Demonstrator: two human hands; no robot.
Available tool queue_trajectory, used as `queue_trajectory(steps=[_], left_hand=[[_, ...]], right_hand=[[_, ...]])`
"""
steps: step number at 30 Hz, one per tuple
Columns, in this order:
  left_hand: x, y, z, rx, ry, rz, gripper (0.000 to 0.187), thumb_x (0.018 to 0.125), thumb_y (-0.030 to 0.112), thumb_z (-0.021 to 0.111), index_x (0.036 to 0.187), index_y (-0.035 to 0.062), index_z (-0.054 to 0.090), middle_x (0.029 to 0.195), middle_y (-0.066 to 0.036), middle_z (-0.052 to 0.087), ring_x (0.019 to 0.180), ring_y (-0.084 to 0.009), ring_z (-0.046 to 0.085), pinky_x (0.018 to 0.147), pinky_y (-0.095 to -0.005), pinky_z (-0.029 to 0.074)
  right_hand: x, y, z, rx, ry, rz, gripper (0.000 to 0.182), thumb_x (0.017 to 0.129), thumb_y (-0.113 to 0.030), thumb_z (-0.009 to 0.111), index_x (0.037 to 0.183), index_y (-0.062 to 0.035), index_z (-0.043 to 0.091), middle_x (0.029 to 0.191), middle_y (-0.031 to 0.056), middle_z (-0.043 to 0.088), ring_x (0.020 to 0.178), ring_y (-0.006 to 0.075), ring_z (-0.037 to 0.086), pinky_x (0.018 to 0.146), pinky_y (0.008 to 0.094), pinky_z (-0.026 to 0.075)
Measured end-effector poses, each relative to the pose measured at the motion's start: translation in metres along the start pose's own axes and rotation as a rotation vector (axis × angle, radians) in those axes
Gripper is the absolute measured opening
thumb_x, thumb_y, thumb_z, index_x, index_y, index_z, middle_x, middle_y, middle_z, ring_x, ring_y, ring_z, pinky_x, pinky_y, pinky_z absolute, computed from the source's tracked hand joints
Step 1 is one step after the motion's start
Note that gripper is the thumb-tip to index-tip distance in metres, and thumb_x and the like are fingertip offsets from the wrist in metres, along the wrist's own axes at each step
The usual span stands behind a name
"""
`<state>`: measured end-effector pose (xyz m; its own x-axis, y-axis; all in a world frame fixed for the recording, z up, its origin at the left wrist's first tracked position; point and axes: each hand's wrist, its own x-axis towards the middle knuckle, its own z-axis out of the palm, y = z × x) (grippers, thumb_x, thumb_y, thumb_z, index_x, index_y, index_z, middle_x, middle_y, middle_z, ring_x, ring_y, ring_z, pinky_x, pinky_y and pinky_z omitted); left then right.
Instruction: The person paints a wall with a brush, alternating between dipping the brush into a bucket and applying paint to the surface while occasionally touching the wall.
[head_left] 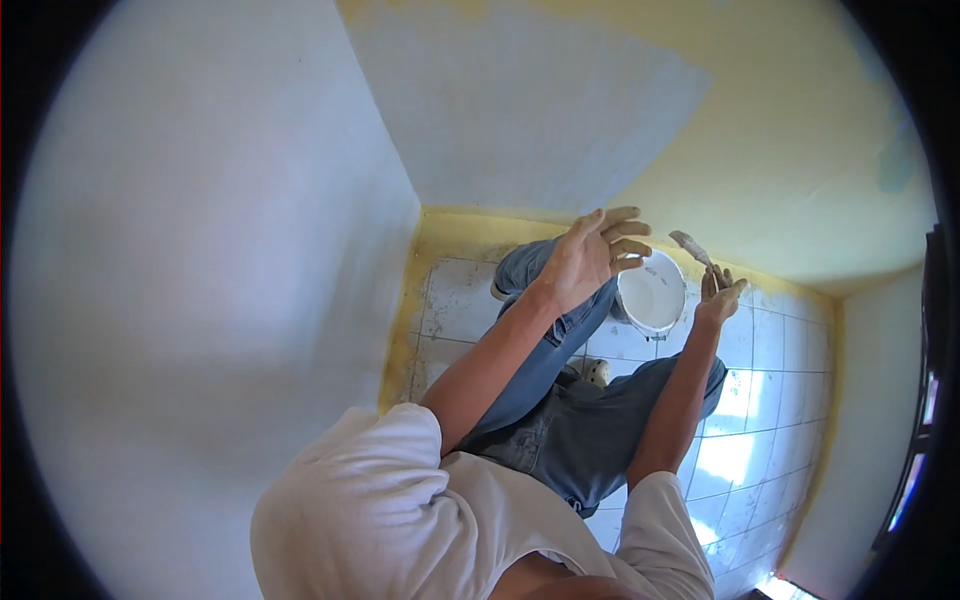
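My left hand [585, 262] is raised in front of the wall, its fingers spread and nothing in them. It hangs over my knee, just left of a white bucket [652, 291] that stands on the floor and looks pale inside. With my right hand [719, 298], to the right of the bucket, I hold a paintbrush [690, 246] by its lower end. Its whitish, paint-smeared head points up and left, apart from the wall. Pale smears mark the fingers of both hands.
The wall ahead has a whitish patch [530, 110] beside yellow paint [780, 150]. A pale wall [200, 250] rises close on my left. Spotted white tiles [460, 300] cover the floor, with a yellow band along the wall's foot. A dark-framed opening [915, 430] is at far right.
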<state>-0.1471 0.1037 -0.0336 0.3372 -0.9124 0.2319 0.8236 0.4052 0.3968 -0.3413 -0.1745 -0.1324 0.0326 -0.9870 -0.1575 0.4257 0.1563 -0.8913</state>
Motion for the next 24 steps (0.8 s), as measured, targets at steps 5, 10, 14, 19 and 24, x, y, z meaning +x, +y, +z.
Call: queue_trajectory(steps=[5,10,14,19,24], left_hand=[[-0.001,-0.006,-0.028,-0.092,-0.059,0.023,0.062,0.105,0.050,0.052,0.151,0.0088,0.047,0.139,-0.014,0.061,0.122,-0.0320,0.062,0.108,-0.0462,0.048],[-0.013,-0.021,-0.067,-0.203,0.025,-0.061,0.079,0.098,0.062,0.054,0.161,0.0174,0.038,0.146,-0.012,0.057,0.131,-0.0333,0.057,0.114,-0.0516,0.042],[-0.010,-0.015,-0.071,-0.240,-0.025,-0.013,0.081,0.097,0.064,0.053,0.161,0.0180,0.037,0.148,-0.012,0.056,0.132,-0.0337,0.056,0.115,-0.0512,0.041],[-0.003,-0.023,-0.066,-0.221,-0.023,-0.052,0.084,0.097,0.065,0.052,0.163,0.0161,0.034,0.147,-0.013,0.056,0.131,-0.0335,0.056,0.115,-0.0494,0.042],[0.002,-0.028,-0.059,-0.248,-0.028,-0.106,0.081,0.095,0.064,0.057,0.161,0.0205,0.038,0.148,-0.010,0.056,0.133,-0.0322,0.055,0.116,-0.0513,0.040]], right_hand=[[-0.005,-0.003,0.003,0.005,-0.016,-0.063,0.080,0.109,-0.058,0.040,0.141,0.0152,0.047,0.122,0.0271,0.067,0.109,0.0339,0.071,0.097,0.0383,0.060],[-0.008,-0.012,0.001,-0.015,-0.002,-0.001,0.080,0.109,-0.059,0.038,0.142,0.0141,0.047,0.122,0.0254,0.067,0.111,0.0329,0.069,0.098,0.0389,0.057],[-0.013,-0.016,-0.008,0.020,-0.007,-0.011,0.077,0.109,-0.058,0.038,0.137,0.0118,0.052,0.118,0.0226,0.068,0.107,0.0300,0.070,0.095,0.0366,0.057],[-0.009,-0.025,-0.004,0.047,0.043,0.000,0.074,0.110,-0.057,0.039,0.131,0.0116,0.056,0.115,0.0223,0.069,0.102,0.0293,0.071,0.091,0.0356,0.058],[-0.012,-0.032,-0.007,0.049,0.072,-0.021,0.073,0.110,-0.056,0.039,0.131,0.0118,0.057,0.110,0.0221,0.070,0.097,0.0285,0.071,0.089,0.0349,0.058]])
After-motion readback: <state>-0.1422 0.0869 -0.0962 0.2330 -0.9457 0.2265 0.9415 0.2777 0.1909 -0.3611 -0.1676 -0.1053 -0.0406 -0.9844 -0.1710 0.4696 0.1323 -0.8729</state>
